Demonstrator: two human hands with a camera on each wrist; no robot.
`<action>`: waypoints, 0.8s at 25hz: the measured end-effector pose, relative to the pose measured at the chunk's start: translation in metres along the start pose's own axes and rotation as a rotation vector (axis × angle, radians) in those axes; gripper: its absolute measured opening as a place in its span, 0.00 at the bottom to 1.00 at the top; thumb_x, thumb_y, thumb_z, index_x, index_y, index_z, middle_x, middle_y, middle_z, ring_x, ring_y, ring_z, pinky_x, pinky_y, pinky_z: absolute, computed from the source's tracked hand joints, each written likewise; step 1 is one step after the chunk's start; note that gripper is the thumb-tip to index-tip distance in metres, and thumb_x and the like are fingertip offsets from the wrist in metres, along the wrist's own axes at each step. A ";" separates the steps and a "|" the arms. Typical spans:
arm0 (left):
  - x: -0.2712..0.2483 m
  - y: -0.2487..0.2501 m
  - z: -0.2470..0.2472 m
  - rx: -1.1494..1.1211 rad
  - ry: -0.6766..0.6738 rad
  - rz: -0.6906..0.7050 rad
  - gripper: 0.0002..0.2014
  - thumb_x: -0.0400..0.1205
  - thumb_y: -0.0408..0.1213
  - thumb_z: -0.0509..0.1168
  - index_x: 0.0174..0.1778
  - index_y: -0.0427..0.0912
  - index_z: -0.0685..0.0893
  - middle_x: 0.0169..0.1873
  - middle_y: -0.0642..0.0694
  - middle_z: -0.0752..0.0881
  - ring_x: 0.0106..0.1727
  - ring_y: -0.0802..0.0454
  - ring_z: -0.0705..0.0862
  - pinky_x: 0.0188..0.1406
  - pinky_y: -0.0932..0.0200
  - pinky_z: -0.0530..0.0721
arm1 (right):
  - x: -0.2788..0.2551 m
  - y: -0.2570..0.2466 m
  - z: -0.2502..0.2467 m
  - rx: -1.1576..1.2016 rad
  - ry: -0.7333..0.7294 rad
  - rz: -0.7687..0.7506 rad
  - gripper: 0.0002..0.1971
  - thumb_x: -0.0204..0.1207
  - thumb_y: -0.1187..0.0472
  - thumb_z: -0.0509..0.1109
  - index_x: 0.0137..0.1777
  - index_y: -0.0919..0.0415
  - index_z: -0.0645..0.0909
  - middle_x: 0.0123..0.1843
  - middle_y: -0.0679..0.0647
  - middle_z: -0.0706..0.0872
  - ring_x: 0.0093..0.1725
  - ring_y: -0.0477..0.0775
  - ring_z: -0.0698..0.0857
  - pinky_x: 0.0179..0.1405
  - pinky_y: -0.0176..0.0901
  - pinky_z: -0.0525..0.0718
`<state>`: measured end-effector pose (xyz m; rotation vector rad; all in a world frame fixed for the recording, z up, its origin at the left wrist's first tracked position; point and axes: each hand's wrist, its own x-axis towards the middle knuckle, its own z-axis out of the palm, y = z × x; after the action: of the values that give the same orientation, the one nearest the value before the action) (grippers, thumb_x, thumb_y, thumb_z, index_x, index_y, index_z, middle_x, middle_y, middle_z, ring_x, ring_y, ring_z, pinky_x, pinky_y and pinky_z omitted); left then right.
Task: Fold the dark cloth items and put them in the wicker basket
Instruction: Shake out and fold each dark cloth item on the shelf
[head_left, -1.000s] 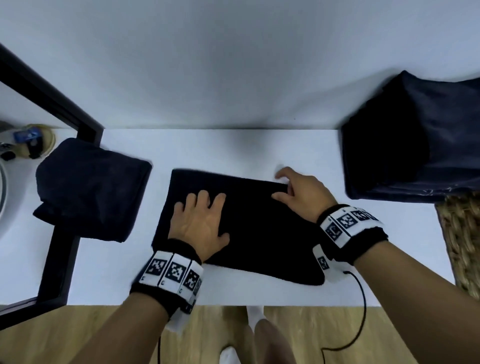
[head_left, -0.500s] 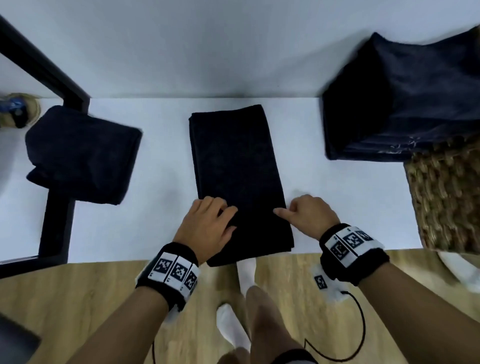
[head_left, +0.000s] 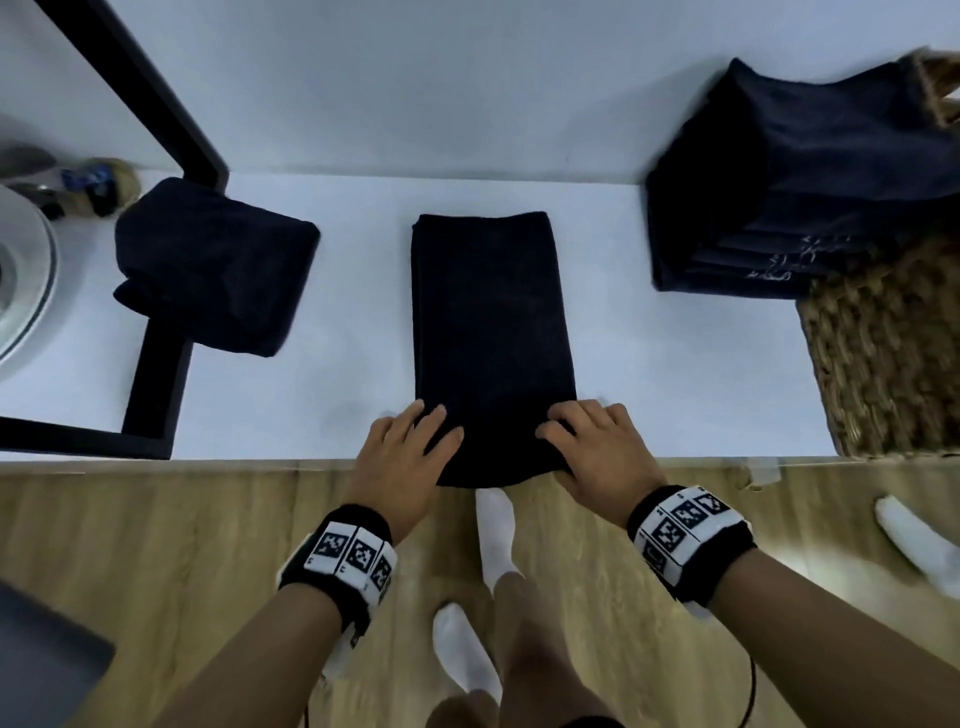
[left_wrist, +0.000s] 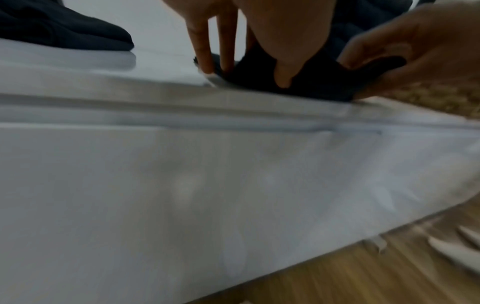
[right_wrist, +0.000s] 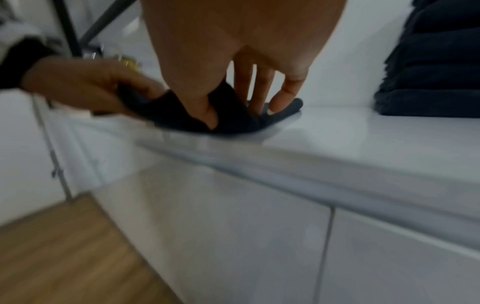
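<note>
A dark cloth (head_left: 488, 332), folded into a long strip, lies lengthwise in the middle of the white table (head_left: 675, 374), its near end hanging just over the front edge. My left hand (head_left: 423, 434) pinches the near left corner, fingers on top and thumb at the cloth's (left_wrist: 314, 82) edge. At the near right corner my right hand (head_left: 566, 431) pinches the cloth (right_wrist: 233, 121) the same way. The wicker basket (head_left: 883, 364) stands at the table's right end, with a stack of folded dark cloths (head_left: 800, 176) draped over its far side.
Another dark cloth (head_left: 213, 265) lies loosely folded at the left, partly over a black frame (head_left: 156, 364). A round white object (head_left: 26, 280) and small items sit at the far left. A wall runs behind the table; wooden floor lies below.
The cloth has turned from lying crosswise to lengthwise. Both hands have moved back to its near end and now pinch the two near corners at the table's edge.
</note>
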<state>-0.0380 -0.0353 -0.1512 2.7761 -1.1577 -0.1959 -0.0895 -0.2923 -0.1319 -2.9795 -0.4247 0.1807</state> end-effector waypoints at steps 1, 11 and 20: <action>-0.002 -0.003 -0.008 -0.080 0.052 0.026 0.29 0.60 0.33 0.78 0.60 0.44 0.85 0.59 0.42 0.87 0.65 0.40 0.81 0.60 0.47 0.79 | -0.001 0.000 -0.009 0.101 0.046 -0.017 0.18 0.62 0.57 0.74 0.54 0.52 0.82 0.52 0.50 0.85 0.49 0.55 0.84 0.47 0.52 0.79; 0.154 -0.055 -0.102 -1.152 0.363 -0.800 0.13 0.77 0.45 0.72 0.42 0.37 0.88 0.39 0.41 0.90 0.42 0.45 0.88 0.47 0.50 0.86 | 0.147 0.068 -0.083 1.224 0.313 0.689 0.11 0.73 0.62 0.75 0.54 0.57 0.80 0.43 0.56 0.89 0.38 0.47 0.88 0.41 0.41 0.87; 0.200 -0.095 -0.053 -0.892 0.179 -0.976 0.12 0.79 0.50 0.68 0.44 0.44 0.82 0.44 0.48 0.85 0.48 0.48 0.83 0.48 0.61 0.76 | 0.197 0.096 -0.031 0.879 0.184 0.858 0.11 0.73 0.51 0.75 0.37 0.55 0.79 0.33 0.43 0.80 0.36 0.46 0.79 0.37 0.36 0.74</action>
<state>0.1769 -0.1083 -0.1291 2.1798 0.3662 -0.4033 0.1285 -0.3312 -0.1345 -2.0753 0.7737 0.1165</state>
